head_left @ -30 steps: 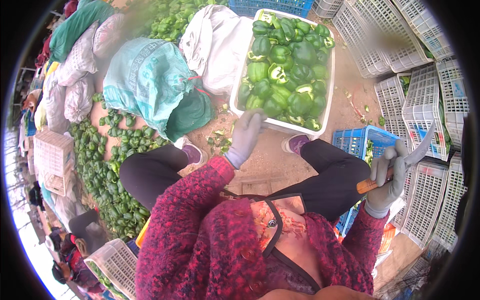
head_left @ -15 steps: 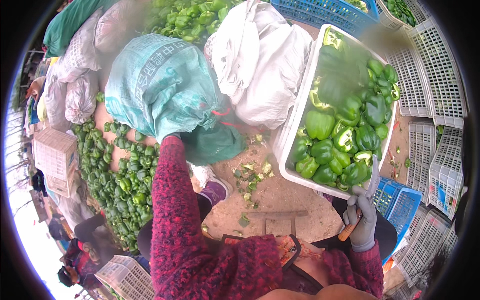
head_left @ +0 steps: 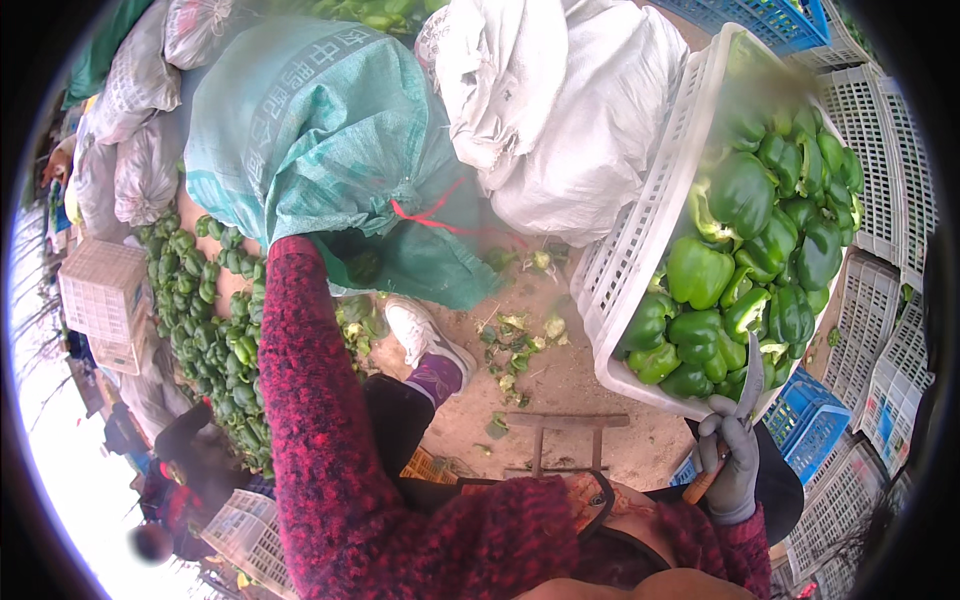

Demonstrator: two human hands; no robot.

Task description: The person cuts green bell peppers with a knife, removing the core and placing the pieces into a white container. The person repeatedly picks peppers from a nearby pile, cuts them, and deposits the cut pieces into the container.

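My left forearm [head_left: 312,340], in a red and black knitted sleeve, reaches into the mouth of a green woven sack [head_left: 335,150]. The sack hides my left hand, so its fingers and anything in them cannot be seen. A red tie [head_left: 428,217] hangs at the sack's mouth. In a grey glove, my right hand [head_left: 733,462] is closed around the wooden handle of a knife [head_left: 752,378], its blade pointing up. Just beyond the blade stands a white plastic crate [head_left: 640,232] of green bell peppers [head_left: 700,272], a few of them cut open.
White sacks [head_left: 575,130] lean between the green sack and the crate. Many peppers [head_left: 215,345] lie on the ground at left. Trimmings [head_left: 512,345] are scattered before my shoe [head_left: 428,335]. A blue crate [head_left: 808,420] and stacked white crates [head_left: 865,320] stand at right.
The view has shifted, and the sack and pepper crate look larger. My left arm is still in the sack, and more of its opening shows. My right hand keeps hold of the knife.
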